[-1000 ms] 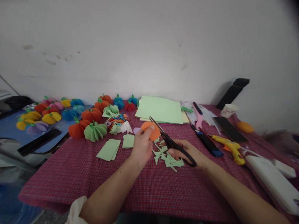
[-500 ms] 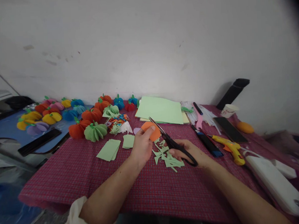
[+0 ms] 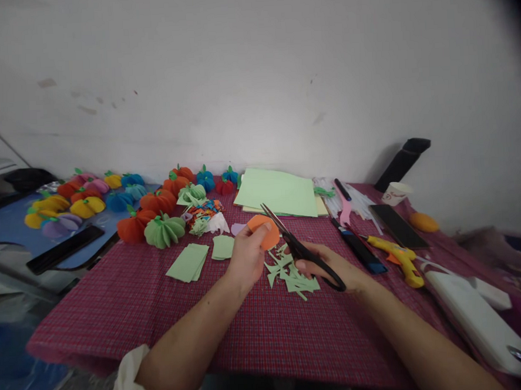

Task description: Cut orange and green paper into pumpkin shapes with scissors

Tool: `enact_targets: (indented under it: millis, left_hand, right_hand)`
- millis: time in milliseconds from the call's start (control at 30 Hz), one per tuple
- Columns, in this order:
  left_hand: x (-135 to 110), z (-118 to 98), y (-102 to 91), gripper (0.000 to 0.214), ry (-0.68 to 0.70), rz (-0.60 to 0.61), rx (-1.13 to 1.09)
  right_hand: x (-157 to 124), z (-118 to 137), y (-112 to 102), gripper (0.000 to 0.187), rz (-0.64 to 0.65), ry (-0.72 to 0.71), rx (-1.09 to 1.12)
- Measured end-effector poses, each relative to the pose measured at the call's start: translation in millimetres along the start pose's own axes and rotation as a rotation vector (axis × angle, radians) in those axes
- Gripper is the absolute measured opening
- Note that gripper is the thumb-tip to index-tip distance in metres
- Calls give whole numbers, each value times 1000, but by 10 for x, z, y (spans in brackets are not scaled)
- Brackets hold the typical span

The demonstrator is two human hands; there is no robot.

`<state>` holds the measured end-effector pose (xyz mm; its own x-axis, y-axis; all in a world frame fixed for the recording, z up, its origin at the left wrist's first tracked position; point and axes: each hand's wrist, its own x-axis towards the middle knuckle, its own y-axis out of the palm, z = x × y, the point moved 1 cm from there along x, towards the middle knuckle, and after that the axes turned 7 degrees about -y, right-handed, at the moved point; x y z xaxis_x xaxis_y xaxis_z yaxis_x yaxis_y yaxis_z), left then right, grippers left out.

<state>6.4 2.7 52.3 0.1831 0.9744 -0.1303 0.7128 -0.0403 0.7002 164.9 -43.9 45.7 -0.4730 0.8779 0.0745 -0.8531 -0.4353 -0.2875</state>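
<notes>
Pinched in my left hand is a rounded orange paper piece, its thumb lying on top. My right hand grips black-handled scissors, whose blades point up and left beside the paper's right edge. The blades look slightly apart; whether they touch the paper I cannot tell. Under the scissors lie green paper scraps. Left of my left hand are a larger stack of green paper pieces and a smaller green stack.
Several paper pumpkins stand at the left, on this table and on a blue table. Green sheets lie at the back. At the right are a yellow glue gun, a dark phone-like slab, a paper cup and a white box.
The view has shifted slightly. My hands, the orange paper and the scissors keep nearly the same pose, with the paper turned a little.
</notes>
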Motion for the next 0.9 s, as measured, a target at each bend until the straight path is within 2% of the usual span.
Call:
enact_targets:
  millis: [400,600,900]
  left_hand:
    - [6,7,-7,12,36,-21,32]
    - [4,-2,-4,13,29,-31,23]
    - [-6,-1,1,12,23,6,9]
  right_hand:
    - [8,42,3,30,-16,22,-35]
    - [8,106,10,29,17,13,-9]
    - [6,8,-5,30,12,32,-46]
